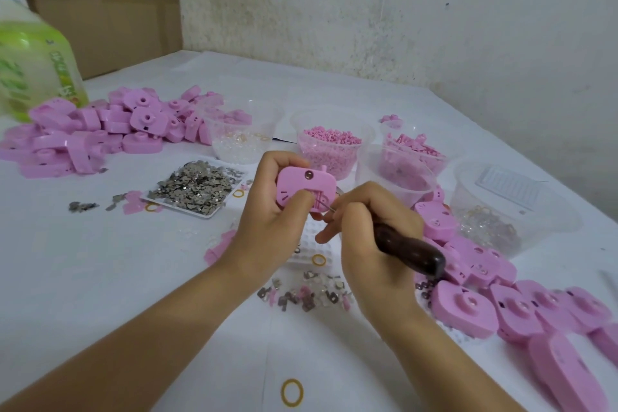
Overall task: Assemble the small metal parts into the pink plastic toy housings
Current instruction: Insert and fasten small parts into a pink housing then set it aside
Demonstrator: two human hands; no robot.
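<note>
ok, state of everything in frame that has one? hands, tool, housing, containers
left hand, grips the held housing, thumb on its face
held housing, off the table, slotted face showing
right hand, grips the tool
tool, thin metal tip at the housing's slot
metal parts tray, flat on the table, heaped
pellet cup, upright, open, holding pink pellets
housing pile, loose heap at far left

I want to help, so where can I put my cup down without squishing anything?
Bare cloth lies near the left edge, below the tray of metal parts and left of the left arm. Another bare strip runs behind the tubs, by the wall. Crowded: pink housings on the right, loose metal bits in the middle.
</note>
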